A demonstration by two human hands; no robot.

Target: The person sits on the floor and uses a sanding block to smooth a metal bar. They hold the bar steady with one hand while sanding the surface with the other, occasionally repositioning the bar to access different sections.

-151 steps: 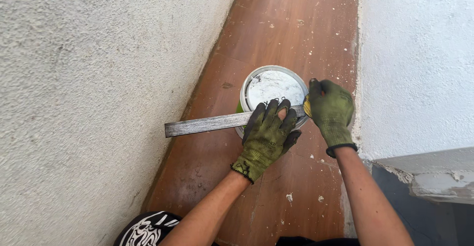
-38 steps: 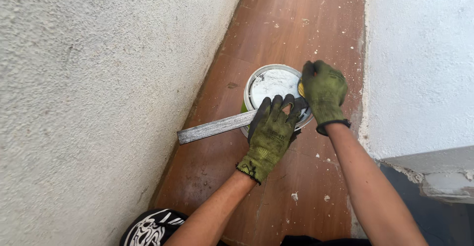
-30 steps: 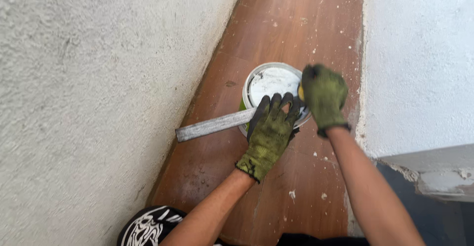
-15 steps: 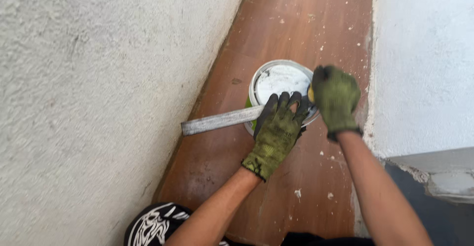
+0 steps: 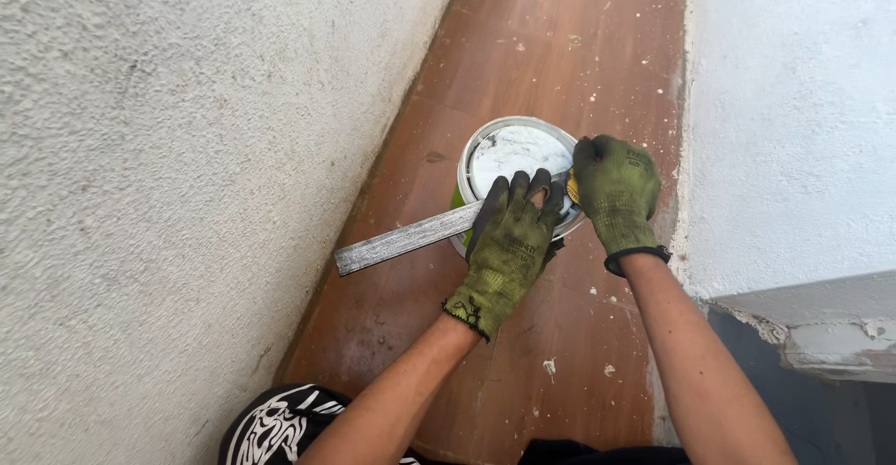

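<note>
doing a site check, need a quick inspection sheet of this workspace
surface: reddish-brown floor, speckled with white flecks
job's things: round paint tin with white-smeared lid standing on the floor; flat metal bar lying across its near rim, sticking out to the left
clutter: small white chips on the floor
grippers: left hand in green glove pressing down on the bar and tin; right hand gloved, at the tin's right rim, what it grips is unclear
cables: nothing seen
surroundings: rough plaster wall on the left, white wall on the right
</note>
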